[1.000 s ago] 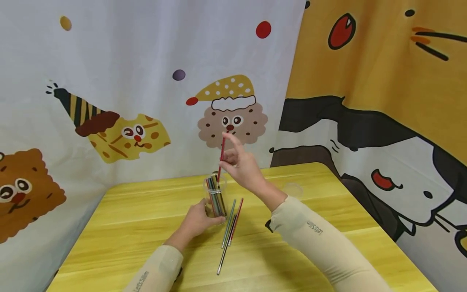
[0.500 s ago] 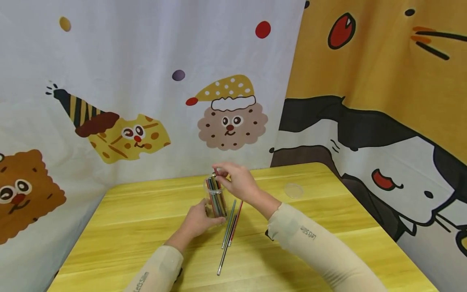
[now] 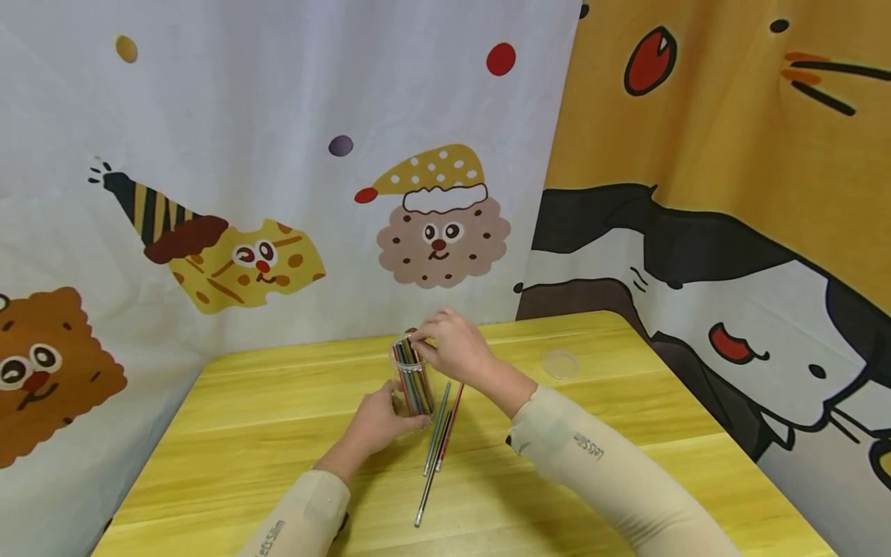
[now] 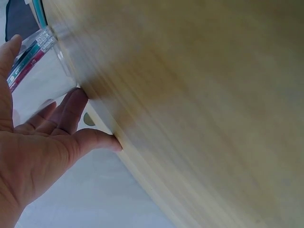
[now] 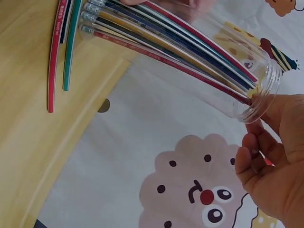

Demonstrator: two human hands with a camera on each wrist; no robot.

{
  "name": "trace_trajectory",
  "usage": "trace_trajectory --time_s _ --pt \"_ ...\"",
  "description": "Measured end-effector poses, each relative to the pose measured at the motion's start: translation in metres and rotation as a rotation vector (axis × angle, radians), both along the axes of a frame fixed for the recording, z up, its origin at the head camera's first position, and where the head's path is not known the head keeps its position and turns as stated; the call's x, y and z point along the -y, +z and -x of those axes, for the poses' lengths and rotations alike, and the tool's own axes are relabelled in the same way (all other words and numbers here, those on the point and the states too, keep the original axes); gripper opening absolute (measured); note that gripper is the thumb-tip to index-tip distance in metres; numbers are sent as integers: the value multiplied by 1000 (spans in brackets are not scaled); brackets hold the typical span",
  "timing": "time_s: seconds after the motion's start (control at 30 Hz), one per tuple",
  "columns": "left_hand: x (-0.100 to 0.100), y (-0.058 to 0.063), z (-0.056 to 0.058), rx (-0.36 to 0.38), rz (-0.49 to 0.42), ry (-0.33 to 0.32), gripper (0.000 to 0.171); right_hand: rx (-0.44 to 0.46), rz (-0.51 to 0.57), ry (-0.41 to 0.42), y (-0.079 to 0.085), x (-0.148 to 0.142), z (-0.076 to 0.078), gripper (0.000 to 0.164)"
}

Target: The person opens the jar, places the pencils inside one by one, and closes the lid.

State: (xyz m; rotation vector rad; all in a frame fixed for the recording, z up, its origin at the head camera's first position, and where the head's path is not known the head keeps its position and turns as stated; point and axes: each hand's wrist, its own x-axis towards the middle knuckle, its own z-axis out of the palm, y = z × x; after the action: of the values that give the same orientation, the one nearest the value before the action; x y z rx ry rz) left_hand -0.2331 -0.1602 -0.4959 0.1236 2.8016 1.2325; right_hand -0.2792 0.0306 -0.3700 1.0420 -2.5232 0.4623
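Observation:
A clear plastic jar (image 5: 266,102) with several pencils (image 3: 411,379) inside stands slightly tilted on the table. My left hand (image 3: 379,422) holds it low on its left side; in the left wrist view, that hand (image 4: 47,147) has its fingers around the jar's base end. At the jar's mouth, my right hand (image 3: 455,352) pinches the top of a red pencil (image 5: 166,61), which lies inside along the wall, eraser end at the bottom. Several loose pencils (image 3: 437,445) lie just right of the jar, one pointing toward the front.
A round clear lid (image 3: 561,363) lies on the yellow wood-grain table (image 3: 278,410), to the right of the right hand. Printed cartoon curtains (image 3: 278,100) hang behind the table and along its right side.
My right hand has come down from above the jar, lowering the red pencil into it among the others. My left hand has stayed on the jar.

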Motion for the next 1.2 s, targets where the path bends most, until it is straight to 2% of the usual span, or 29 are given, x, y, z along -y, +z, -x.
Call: trace_trajectory --time_s 0.2,0.4,0.57,0.77,1.2 --pt "0 -1 1 -4 -6 0 81 35 -40 -27 0 -2 0 30" --pt "0 0 0 1 -14 -2 82 70 -45 -7 -1 -4 3 33" --pt "0 -1 1 1 -15 -3 83 158 -51 27 0 -5 6 35" --pt "2 -3 2 11 -20 -6 84 250 -22 33 -2 -7 8 37" --pt "1 -1 1 -9 -17 -9 82 302 44 24 -7 -9 7 41"
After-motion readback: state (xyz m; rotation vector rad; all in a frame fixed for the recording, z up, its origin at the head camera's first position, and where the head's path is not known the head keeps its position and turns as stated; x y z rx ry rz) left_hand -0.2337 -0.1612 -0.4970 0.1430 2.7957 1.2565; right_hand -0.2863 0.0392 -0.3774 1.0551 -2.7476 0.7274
